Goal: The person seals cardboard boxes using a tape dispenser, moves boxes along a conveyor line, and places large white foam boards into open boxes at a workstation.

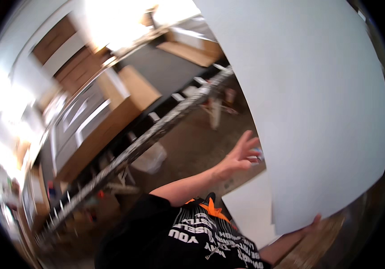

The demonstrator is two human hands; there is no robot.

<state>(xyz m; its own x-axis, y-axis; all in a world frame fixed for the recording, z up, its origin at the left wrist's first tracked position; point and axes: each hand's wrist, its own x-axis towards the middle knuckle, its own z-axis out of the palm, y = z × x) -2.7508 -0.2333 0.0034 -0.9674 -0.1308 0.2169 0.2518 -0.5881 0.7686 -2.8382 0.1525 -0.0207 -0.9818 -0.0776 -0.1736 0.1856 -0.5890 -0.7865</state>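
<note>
A large, pale white panel [313, 103] stands tilted on my right and fills much of the view. My left hand [241, 154] is beside its left edge, fingers spread, slightly blurred and with nothing gripped in them. A small blue-and-white thing shows just past those fingers, too blurred to name. At the panel's lower edge my right hand [314, 223] holds on; a fingertip shows over the edge, and the panel hides most of the other fingers. Below my left hand, a second white sheet [251, 202] lies partly behind the panel.
A long conveyor with a dark belt [163, 62] and a metal side rail [156, 130] runs diagonally across the left. An open cardboard box [98, 119] with grey-and-white contents sits on it. Farther along lies another carton [197, 47]. Brown cardboard [313, 244] lies at lower right.
</note>
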